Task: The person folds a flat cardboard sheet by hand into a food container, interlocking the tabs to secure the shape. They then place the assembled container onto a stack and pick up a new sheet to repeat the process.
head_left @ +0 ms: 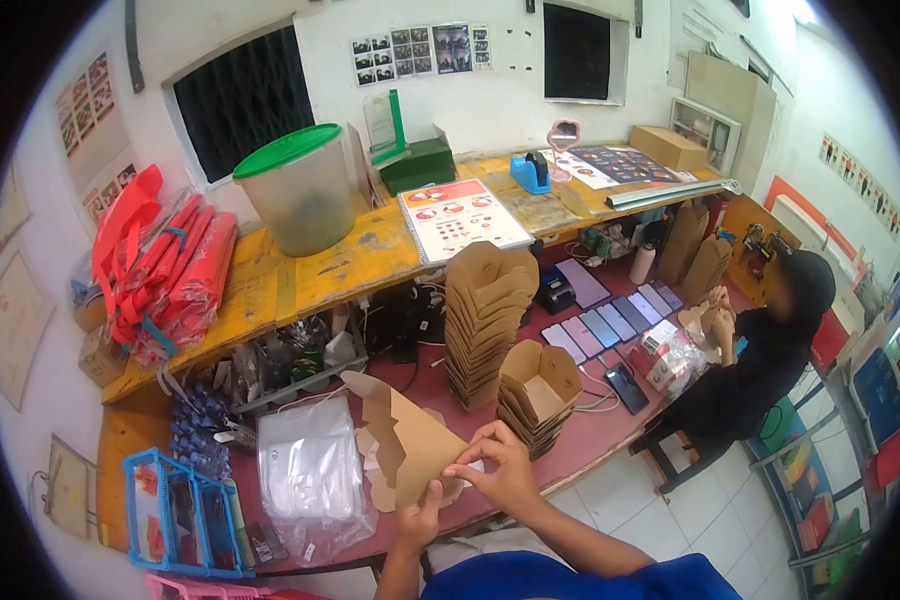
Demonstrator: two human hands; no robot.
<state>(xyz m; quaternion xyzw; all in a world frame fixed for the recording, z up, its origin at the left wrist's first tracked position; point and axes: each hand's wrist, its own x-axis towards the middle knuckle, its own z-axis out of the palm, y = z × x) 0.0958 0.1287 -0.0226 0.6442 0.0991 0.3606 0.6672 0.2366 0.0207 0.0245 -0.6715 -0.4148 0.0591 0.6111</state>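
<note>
A partly folded brown cardboard food box is tilted up in front of me, its scalloped flaps toward the upper left. My left hand grips its lower edge, thumb on the outer face. At the right edge, the fingers of my right hand pinch the board together. A bit of white shows between those fingertips, too small to name. Just beyond my hands rise a tall stack of nested food boxes and a shorter stack. More flat board lies partly hidden behind the held box.
Clear plastic bags lie left of my hands, beside a blue basket. Several phones stand in rows at right. A co-worker sits beyond, hands on a brown box. A yellow shelf carries a green-lidded bucket.
</note>
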